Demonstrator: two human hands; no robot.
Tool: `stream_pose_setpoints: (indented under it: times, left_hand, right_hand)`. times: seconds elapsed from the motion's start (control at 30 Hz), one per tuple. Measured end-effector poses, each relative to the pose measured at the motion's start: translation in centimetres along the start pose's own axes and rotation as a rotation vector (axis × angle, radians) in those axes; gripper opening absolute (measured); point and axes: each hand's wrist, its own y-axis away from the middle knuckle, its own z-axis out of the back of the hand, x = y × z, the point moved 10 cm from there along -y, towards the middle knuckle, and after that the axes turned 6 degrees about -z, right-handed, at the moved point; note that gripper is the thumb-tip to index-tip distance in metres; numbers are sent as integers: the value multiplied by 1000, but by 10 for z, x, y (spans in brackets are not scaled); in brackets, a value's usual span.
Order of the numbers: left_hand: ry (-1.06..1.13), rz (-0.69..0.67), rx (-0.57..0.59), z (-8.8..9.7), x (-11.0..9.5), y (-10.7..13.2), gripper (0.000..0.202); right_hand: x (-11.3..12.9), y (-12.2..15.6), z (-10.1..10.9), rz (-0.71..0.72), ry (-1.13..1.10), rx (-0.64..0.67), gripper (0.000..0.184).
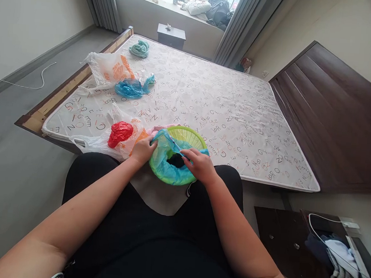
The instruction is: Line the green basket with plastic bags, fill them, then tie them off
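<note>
A lime-green slatted wastebasket (190,136) stands between my knees at the bed's edge. Thin blue plastic, a bin bag (161,165), lines it and folds over part of its rim; a dark hollow shows in the middle. My left hand (143,149) is closed on the bag's edge at the basket's left side. On the right, my right hand (199,164) pinches another stretch of the blue bag above the opening. Just left of my left hand lies a crumpled red plastic bag (120,134) on a white plastic bag (98,148).
The bare mattress (192,96) carries a crumpled blue bag (129,88), another white bag (109,69) with orange print and a folded teal cloth (139,48). A dark headboard (333,117) rises at right. A nightstand (277,233) with folded clothes stands at lower right.
</note>
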Motion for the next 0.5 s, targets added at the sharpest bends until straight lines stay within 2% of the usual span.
stream_pose_setpoints:
  times: [0.13, 0.2, 0.27, 0.3, 0.4, 0.5]
  left_hand:
    - [288, 138, -137, 9, 28, -7, 43]
    - [497, 148, -130, 2, 33, -12, 51]
    - [652, 164, -67, -8, 33, -14, 61]
    - [698, 178, -24, -14, 32, -14, 65]
    - [762, 209, 91, -26, 27, -11, 68]
    - [742, 210, 107, -24, 22, -10, 60]
  right_hand:
    - [-31, -5, 23, -117, -73, -141, 29]
    - [-55, -7, 35, -205, -69, -216, 26]
    - [-80, -6, 41, -315, -48, -240, 10]
    - [-91, -6, 42, -364, -47, -228, 7]
    - [-108, -2, 36, -438, -149, -132, 27]
    - [-104, 1, 22, -448, -508, 16, 35]
